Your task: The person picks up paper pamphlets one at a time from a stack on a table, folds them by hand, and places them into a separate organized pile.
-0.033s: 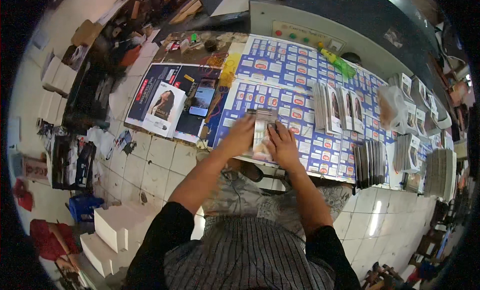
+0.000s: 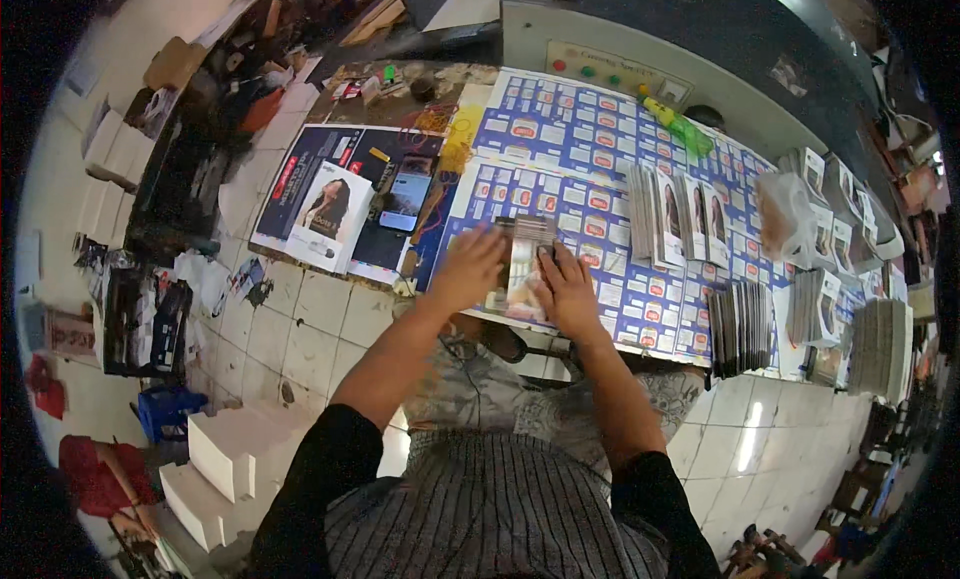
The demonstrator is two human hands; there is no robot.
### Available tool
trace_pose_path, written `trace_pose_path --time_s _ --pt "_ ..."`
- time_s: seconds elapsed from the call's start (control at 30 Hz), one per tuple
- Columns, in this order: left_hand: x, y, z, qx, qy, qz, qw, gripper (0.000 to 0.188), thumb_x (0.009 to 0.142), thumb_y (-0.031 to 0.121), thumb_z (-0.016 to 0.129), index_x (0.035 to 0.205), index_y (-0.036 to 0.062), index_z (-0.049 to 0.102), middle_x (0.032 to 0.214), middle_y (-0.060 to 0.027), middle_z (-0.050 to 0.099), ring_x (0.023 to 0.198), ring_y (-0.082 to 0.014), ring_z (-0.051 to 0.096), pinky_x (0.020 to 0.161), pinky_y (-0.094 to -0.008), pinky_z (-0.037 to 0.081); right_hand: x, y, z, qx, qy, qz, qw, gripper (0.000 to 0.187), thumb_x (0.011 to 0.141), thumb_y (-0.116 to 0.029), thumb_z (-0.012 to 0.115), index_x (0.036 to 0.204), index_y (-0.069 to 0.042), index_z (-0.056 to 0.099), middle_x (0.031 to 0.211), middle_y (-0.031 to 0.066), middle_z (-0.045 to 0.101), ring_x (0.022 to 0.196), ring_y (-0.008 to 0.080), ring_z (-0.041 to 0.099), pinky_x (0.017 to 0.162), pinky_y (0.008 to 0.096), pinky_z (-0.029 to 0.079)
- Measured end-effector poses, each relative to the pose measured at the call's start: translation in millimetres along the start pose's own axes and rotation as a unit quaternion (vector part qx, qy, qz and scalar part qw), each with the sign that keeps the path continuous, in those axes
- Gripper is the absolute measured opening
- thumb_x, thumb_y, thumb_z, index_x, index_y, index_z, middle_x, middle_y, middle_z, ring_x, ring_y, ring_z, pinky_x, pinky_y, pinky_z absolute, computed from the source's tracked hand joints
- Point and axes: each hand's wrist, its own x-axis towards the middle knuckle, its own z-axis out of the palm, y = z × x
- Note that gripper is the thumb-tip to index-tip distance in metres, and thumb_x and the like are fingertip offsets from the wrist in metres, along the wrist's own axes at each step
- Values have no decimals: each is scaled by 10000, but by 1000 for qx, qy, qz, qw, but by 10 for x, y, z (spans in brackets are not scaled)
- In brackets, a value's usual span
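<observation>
In front of me on the table lies a small stack of printed leaflets point(image 2: 526, 269), its far edges fanned in thin steps. My right hand point(image 2: 568, 294) grips the stack's right side, with the thumb near the close edge and the fingers over the top. My left hand point(image 2: 470, 271) is just off the stack's left edge, smeared by motion, so its fingers cannot be read. To the right stand rows of folded leaflets point(image 2: 668, 219) with a dark-haired person printed on them. Nearer the table's front edge is another upright row of leaflets point(image 2: 740, 324).
Blue printed sheets point(image 2: 620, 309) cover the table. At left lie a phone point(image 2: 402, 201) and a white leaflet pile point(image 2: 328, 219). A green bottle point(image 2: 680, 129) and a plastic bag point(image 2: 785, 214) are at the far right. More leaflet stacks point(image 2: 880, 349) stand at the right end.
My left hand has shifted slightly left, away from the leaflet stack's edge. My right hand stays on the stack.
</observation>
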Motion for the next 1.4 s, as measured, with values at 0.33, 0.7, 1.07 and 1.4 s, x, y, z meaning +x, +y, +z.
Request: trace_pose_path --time_s 0.33,0.7,1.07,1.4 --pt "-241 -362 -119 8 -67 7 998 472 972 316 546 1406 130 521 1558 -63 392 1472 -293 275 1169 -498 233 215 -353 162 -29 -37 -41 998 660 920 -490 588 1466 -147 448 1575 203 281 1464 402 246 1146 595 235" --pt "-259 -398 -216 -36 -118 27 992 834 831 527 683 1503 128 393 1621 -103 262 1500 -343 188 1186 -526 153 188 -300 226 -54 -19 -43 997 691 882 -487 635 1428 -89 491 1567 227 286 1469 407 236 1148 604 217" --pt "-237 -410 -229 -34 -148 26 988 961 756 584 740 1515 123 375 1634 -94 229 1506 -341 170 1192 -523 150 192 -322 199 -67 -38 -32 996 696 906 -529 593 1458 -123 469 1581 208 278 1480 391 214 1159 594 198" --pt "-250 -419 -202 -31 -140 35 989 960 766 591 731 1526 138 359 1637 -88 222 1506 -341 172 1187 -536 155 194 -328 196 -78 -53 -20 995 677 916 -541 564 1452 -138 474 1576 202 290 1481 379 219 1155 602 201"
